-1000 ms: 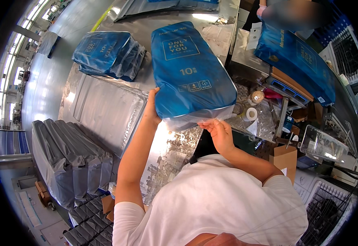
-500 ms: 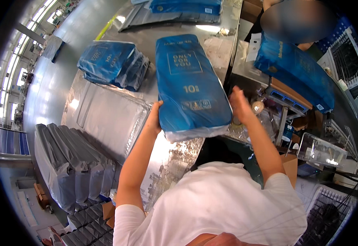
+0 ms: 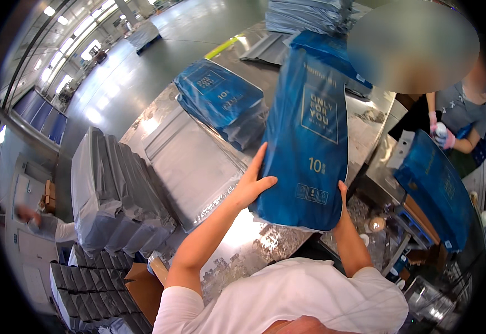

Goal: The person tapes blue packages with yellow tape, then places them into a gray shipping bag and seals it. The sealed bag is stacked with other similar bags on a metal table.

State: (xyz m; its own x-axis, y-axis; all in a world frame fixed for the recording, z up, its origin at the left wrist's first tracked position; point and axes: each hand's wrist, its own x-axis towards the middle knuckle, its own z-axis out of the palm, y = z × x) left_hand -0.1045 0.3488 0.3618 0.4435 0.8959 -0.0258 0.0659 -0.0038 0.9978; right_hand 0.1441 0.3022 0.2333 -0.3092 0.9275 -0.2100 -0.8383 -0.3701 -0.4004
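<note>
A long blue plastic-wrapped package (image 3: 309, 139) with gold print is between my hands, raised over the metal table and tilted, its far end pointing away from me. My left hand (image 3: 254, 179) grips its left edge, thumb lying on the top face and fingers along the side. On the right edge near the close end is my right hand (image 3: 341, 203), pressed to its side; most of those fingers are hidden behind the package. Just left of it, more blue packages (image 3: 218, 97) are stacked on the table. Flat grey plastic bags (image 3: 190, 161) lie beside my left forearm.
Grey wrapped bundles (image 3: 115, 195) stand at the left, above dark folded stacks (image 3: 95, 289) and an open carton (image 3: 142, 281). Another blue package (image 3: 437, 186) rests on the machine at right, near a co-worker's gloved hands (image 3: 442, 135). More blue packages (image 3: 323, 50) lie at the table's far end.
My right hand has come against the package's right side, having been apart from it. My left thumb now lies on top. The package's far end has swung rightward as the view turned.
</note>
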